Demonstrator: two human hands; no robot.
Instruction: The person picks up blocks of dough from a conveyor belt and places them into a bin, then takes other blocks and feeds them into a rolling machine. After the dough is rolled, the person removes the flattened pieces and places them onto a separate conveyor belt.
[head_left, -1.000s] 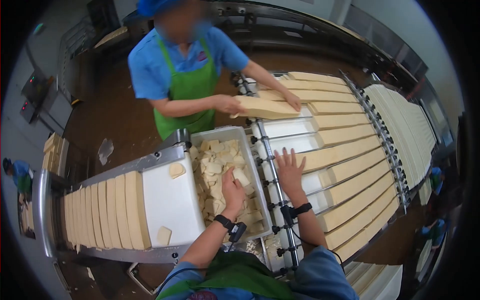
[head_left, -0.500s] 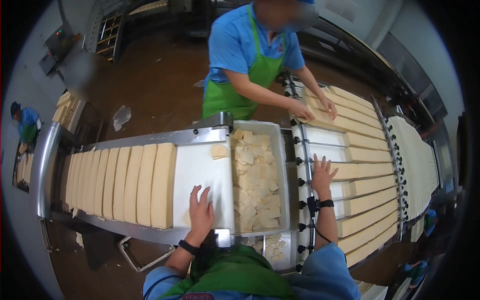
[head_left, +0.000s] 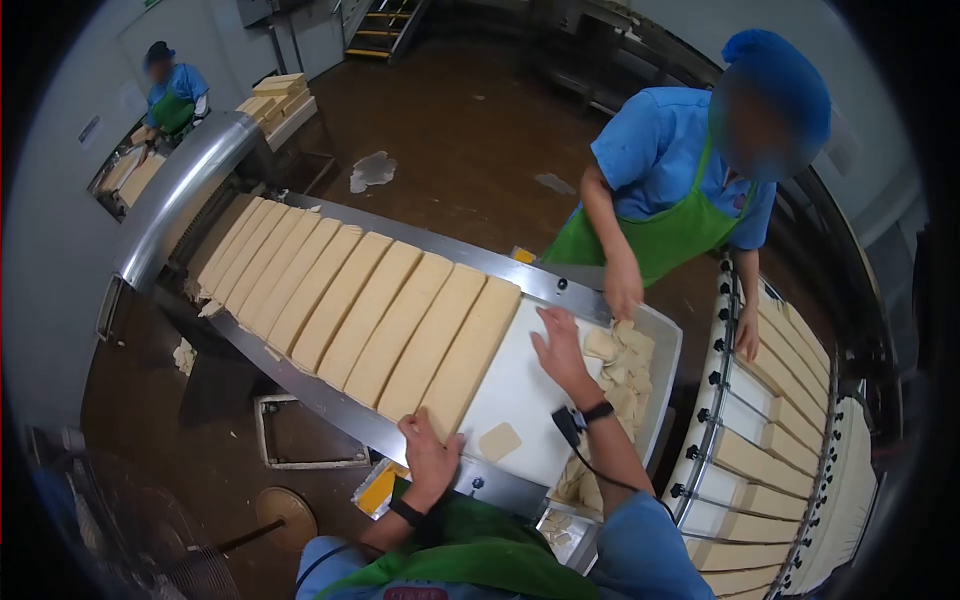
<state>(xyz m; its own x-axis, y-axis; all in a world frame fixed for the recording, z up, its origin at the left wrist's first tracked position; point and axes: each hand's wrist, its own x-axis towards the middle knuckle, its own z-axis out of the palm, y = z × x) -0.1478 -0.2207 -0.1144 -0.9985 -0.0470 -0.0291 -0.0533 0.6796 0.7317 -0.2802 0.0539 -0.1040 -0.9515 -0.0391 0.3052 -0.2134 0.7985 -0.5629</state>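
Note:
Long blocks of stacked thin dough sheets (head_left: 455, 345) lie side by side on a white conveyor belt (head_left: 530, 410). At the near end of the rightmost block is my left hand (head_left: 432, 462), its fingers and thumb apart and touching that end. My right hand (head_left: 562, 352), fingers spread, hovers over the bare belt to the right of the same block, holding nothing. A loose dough piece (head_left: 499, 441) lies flat on the belt between my hands. Another small piece (head_left: 601, 345) sits near the belt's right end.
A bin (head_left: 672, 372) of dough scraps stands at the belt's end. Across from me a co-worker (head_left: 670, 190) reaches one hand towards the bin and the other to a second line of dough blocks (head_left: 765, 460). Another person (head_left: 178, 95) works far left. A metal hood (head_left: 185, 195) spans the belt.
My view has swung left. Both hands have moved towards the rightmost block, the right one leaving the other line. The co-worker's one hand has moved over to the bin.

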